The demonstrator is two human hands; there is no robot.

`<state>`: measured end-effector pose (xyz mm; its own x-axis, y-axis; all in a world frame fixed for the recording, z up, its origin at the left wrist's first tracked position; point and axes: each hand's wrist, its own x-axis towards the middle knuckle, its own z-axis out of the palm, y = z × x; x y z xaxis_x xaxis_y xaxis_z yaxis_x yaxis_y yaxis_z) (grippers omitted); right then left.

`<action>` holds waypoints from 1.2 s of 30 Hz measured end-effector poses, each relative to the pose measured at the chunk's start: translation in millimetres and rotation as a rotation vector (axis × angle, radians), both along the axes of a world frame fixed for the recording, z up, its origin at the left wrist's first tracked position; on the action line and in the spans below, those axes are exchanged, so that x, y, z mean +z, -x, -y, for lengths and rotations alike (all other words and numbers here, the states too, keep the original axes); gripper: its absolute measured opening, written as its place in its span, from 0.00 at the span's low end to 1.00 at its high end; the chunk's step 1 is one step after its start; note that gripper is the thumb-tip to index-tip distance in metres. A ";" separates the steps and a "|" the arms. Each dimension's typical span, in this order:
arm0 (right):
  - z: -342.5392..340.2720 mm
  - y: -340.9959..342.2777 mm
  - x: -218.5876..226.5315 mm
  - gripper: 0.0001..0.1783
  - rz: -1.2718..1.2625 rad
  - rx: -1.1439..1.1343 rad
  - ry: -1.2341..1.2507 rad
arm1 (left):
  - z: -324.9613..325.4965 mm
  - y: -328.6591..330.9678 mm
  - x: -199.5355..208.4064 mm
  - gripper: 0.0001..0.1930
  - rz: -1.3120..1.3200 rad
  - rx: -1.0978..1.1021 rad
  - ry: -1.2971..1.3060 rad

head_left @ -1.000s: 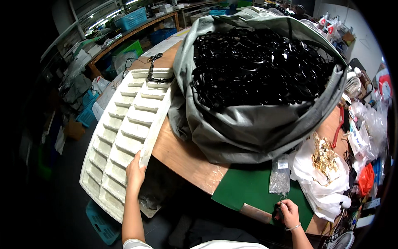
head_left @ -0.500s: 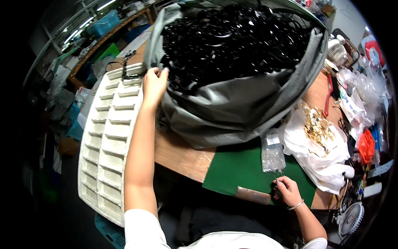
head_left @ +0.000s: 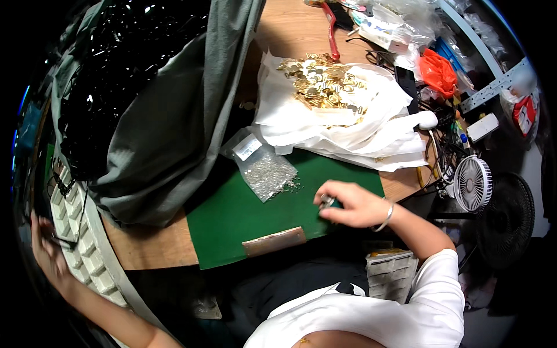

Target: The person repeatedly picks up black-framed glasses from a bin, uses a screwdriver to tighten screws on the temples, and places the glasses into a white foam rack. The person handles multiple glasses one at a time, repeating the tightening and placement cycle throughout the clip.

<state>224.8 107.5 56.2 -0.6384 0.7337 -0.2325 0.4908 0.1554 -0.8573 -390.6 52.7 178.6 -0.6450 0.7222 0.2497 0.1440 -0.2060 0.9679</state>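
Note:
My right hand (head_left: 355, 204) hovers over the green mat (head_left: 220, 211), its fingers closed round a small tool (head_left: 329, 202) with a dark body and a metal end; its exact kind is hidden. Left of this hand lies a clear bag (head_left: 264, 171) of tiny silvery metal pieces, some spilled beside its open edge. At the far left my left hand (head_left: 49, 255) is smeared by motion over the pale compartment tray (head_left: 87, 243). A thin dark piece (head_left: 62, 240) shows by its fingers; whether they grip it cannot be seen.
A big grey sack (head_left: 168, 127) of shiny black strips (head_left: 125, 75) stands left on the wooden table. Gold metal pieces (head_left: 325, 84) lie on white sheeting (head_left: 278, 119). A red-handled tool (head_left: 331, 32), cables and a small white fan (head_left: 473, 182) are to the right.
My view has swung right. My left hand has left the sack's rim and is now over the tray. My right hand still holds the small tool, now farther from the silvery pieces.

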 end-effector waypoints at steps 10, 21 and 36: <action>-171.5 -45.6 -11.5 0.18 0.628 -0.343 -0.750 | 50.1 -247.6 -46.2 0.24 0.444 0.037 -0.142; -141.2 -34.3 -19.8 0.23 0.638 -0.505 -0.686 | 59.2 -367.4 -142.3 0.12 -0.193 -0.452 0.103; -136.4 -34.0 -32.6 0.21 0.486 -0.447 -0.769 | 46.5 -395.0 -130.1 0.19 0.117 -0.545 0.086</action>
